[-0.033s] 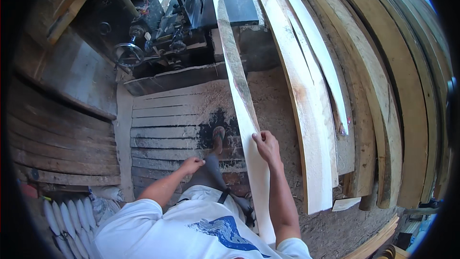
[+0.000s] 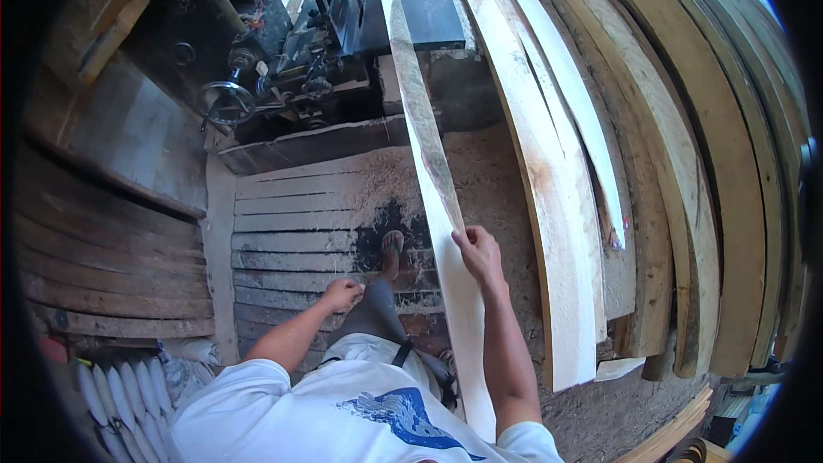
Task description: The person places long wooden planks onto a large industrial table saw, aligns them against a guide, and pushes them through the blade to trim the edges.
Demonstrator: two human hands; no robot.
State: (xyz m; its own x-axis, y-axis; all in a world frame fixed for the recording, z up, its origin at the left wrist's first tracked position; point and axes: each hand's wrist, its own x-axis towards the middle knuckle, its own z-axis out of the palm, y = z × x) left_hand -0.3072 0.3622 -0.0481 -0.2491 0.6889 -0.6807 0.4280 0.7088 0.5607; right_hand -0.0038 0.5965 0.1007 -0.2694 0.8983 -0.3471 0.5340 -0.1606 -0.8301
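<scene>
A long, narrow wooden board (image 2: 461, 326) with pale sawn wood and a strip of dark, rough bark runs from beside my right side away to the machine. Its far part lies over the black table (image 2: 437, 21) of what looks like a band saw. My right hand (image 2: 478, 253) is closed on the board's right edge, thumb on top and fingers partly hidden below. My left hand (image 2: 344, 293) hangs apart from the board, above my bent leg, its fingers curled together with nothing visible in them.
A handwheel (image 2: 227, 100) sticks out from the machine at the left. Wide pale planks (image 2: 557, 249) and darker boards (image 2: 737, 206) are stacked along the right. Sawdust covers the slatted floor (image 2: 291, 206). White sausage-shaped bundles (image 2: 129, 390) lie at the lower left.
The view has shifted very slightly. Both hands and the board keep practically the same places.
</scene>
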